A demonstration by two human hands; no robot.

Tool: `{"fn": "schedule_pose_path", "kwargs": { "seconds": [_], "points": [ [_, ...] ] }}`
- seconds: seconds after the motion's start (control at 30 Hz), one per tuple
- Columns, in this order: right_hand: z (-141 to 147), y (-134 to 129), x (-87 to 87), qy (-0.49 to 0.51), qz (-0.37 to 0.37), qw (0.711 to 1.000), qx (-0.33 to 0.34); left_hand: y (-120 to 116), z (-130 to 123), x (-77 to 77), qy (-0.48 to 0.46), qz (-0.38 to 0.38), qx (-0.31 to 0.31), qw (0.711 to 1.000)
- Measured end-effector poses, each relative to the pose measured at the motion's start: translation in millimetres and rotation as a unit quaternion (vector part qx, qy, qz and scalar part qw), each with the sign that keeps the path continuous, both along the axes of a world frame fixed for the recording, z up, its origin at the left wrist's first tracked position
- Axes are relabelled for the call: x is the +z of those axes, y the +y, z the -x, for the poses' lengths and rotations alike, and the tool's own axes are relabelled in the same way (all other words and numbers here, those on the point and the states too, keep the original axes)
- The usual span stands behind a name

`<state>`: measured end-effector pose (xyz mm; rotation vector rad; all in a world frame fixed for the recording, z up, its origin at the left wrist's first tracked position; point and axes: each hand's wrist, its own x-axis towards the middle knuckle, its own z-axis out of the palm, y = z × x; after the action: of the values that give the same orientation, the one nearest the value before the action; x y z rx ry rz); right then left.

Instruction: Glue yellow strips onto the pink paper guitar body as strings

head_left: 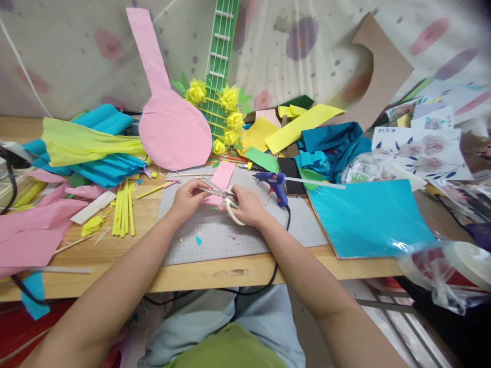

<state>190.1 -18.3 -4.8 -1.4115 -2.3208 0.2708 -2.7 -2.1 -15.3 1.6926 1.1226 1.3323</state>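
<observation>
White-handled scissors [231, 210] are in my right hand [247, 204], with the fingers wrapped round the handles. Their blades point left toward my left hand [191, 198], whose thumb and fingers are pinched at the blade tips; whatever small piece they hold is too small to make out. A pink paper strip [223, 176] lies partly behind the scissors, on the grey cutting mat [215, 245]. Small blue, yellow and pink scraps lie on the mat nearer the front edge.
A blue glue gun [273, 181] and a black phone [290, 168] sit right of my hands. Beyond stand a pink paper lute shape [174, 133] and a green stringed neck [220, 56] with yellow flowers. Yellow sticks [123, 209] lie left, a blue sheet [370, 220] right.
</observation>
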Motion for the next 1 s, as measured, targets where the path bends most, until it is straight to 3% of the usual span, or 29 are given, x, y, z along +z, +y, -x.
{"fn": "schedule_pose_path", "kwargs": {
  "seconds": [0.27,0.47,0.63,0.73,1.0],
  "points": [
    [-0.4,0.4,-0.8,-0.023,-0.008,1.0,-0.005,2.0,1.2,-3.1,0.006,0.008,-0.017,1.0],
    [-1.2,1.5,-3.3,-0.052,-0.019,0.997,-0.048,-0.8,-1.3,1.4,0.008,0.047,-0.003,0.999],
    [-2.7,4.3,-6.3,-0.003,-0.012,0.995,-0.104,3.0,1.4,0.7,0.003,-0.013,0.04,0.999],
    [-5.1,7.0,-7.3,0.044,-0.001,0.988,-0.147,4.9,2.7,-0.3,-0.032,-0.002,0.062,0.998],
    [-9.3,9.0,-7.6,0.078,0.009,0.98,-0.182,-5.3,-3.5,8.4,-0.143,0.115,-0.033,0.982]
  ]
}}
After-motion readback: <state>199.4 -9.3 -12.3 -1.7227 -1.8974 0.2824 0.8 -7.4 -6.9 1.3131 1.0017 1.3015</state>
